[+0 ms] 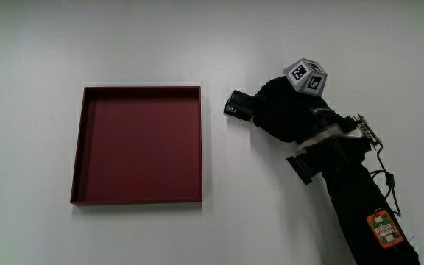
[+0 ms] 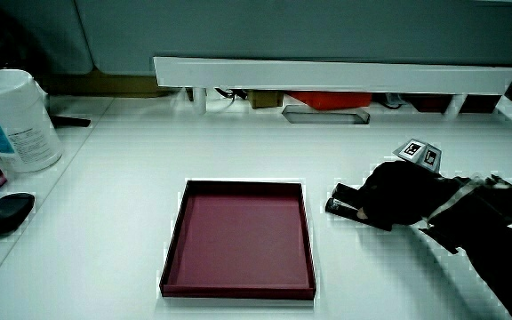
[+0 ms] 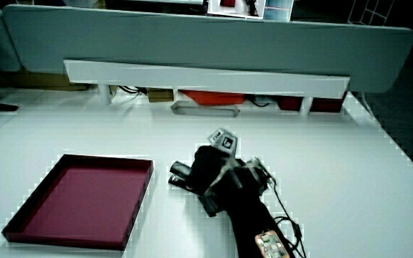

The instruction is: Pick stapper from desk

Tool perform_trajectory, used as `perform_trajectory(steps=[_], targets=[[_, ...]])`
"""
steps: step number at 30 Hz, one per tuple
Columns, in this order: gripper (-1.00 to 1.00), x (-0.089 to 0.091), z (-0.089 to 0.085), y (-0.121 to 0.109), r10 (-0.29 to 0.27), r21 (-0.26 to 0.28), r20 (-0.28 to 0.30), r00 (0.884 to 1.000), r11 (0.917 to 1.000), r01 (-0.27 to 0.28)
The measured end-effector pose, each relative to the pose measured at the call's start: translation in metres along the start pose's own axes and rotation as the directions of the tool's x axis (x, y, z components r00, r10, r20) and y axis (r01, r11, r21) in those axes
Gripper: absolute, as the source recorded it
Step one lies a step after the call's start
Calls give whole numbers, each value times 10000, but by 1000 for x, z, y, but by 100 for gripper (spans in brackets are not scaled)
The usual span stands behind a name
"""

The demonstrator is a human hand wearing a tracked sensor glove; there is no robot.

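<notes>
Your hand [image 1: 289,110] lies on the stapler [image 1: 239,105], which rests on the table [image 1: 124,44] just beside the tray [image 1: 138,143].

Nearest you, your forearm [image 1: 359,199] lies across the table. Farther on, your hand covers the stapler, fingers closed over it; only its dark end shows, pointing at the tray's corner and apart from the rim. In a side view a tub [image 2: 12,120] and a mouse [image 2: 7,212] sit by the table's edge.

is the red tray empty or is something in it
Empty: the red tray shows only its bare floor; the stapler lies outside, under the hand.
</notes>
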Motion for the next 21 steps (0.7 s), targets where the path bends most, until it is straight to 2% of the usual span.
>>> perform_trajectory(steps=[1,2,8,10,12,16,21], targets=[[100,-2,1,-1,94,64,4,10000,9999,-95],[100,0,0,0,-65,119,108,9999,9999,63],[100,0,-1,1,10,-53,33,10000,10000,-10],[100,3,0,1,-72,67,58,10000,10000,71],[100,0,5,-2,100,227,11,9999,9997,-100],[100,-10,18,-7,399,386,-80,9992,9985,-396],[100,-33,34,-17,879,559,74,9961,9945,-881]])
